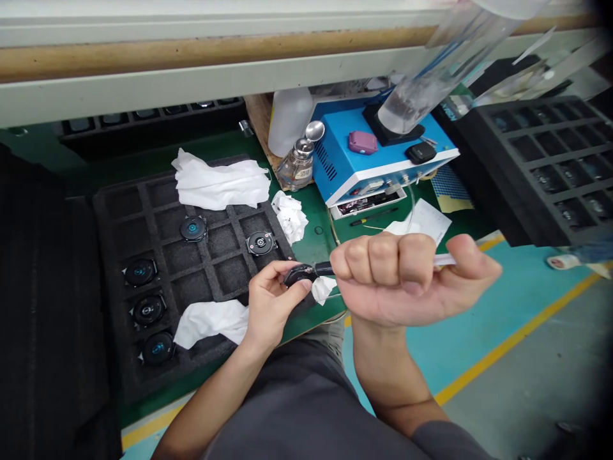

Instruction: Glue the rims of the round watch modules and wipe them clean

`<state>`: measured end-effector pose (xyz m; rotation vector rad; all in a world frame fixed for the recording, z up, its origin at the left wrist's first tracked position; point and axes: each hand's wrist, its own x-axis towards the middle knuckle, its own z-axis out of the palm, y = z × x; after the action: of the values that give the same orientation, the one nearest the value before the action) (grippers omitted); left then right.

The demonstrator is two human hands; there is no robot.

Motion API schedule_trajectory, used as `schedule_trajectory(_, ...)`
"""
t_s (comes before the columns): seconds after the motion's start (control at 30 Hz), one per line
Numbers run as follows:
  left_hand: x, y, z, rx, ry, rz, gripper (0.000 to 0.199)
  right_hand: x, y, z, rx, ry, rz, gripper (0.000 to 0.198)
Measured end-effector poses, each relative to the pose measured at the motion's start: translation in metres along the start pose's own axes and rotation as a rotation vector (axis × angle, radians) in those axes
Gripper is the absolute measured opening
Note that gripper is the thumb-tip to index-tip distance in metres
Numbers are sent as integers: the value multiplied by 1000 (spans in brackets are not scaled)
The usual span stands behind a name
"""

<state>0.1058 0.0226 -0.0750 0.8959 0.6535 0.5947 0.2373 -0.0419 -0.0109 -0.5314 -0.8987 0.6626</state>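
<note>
My left hand pinches a round black watch case between thumb and fingers, at the right edge of a black foam tray. My right hand is closed in a fist around a slim rod-like tool. Its black end meets the watch case, and a whitish end sticks out by my thumb; the fist hides the middle. Several round watch cases lie in the tray, among them one near the middle and one on the right.
White wipes lie over the tray, with a crumpled wipe beside it. Behind stand a glass pump bottle, a white bottle and a blue box device bearing a clear cylinder. Stacked foam trays stand right.
</note>
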Motion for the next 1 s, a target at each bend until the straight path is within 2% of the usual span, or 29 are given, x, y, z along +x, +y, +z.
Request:
schedule_trajectory(0.63,0,-2,-1,41,-16,13,20,0,0,-4,0,-33,0,58)
schedule_trajectory(0.87,0,-2,-1,53,-11,10,21,-1,-4,-6,20,4,10,59)
schedule_trajectory(1.0,0,-2,-2,47,-18,8,20,-2,-11,-9,4,67,-38,58)
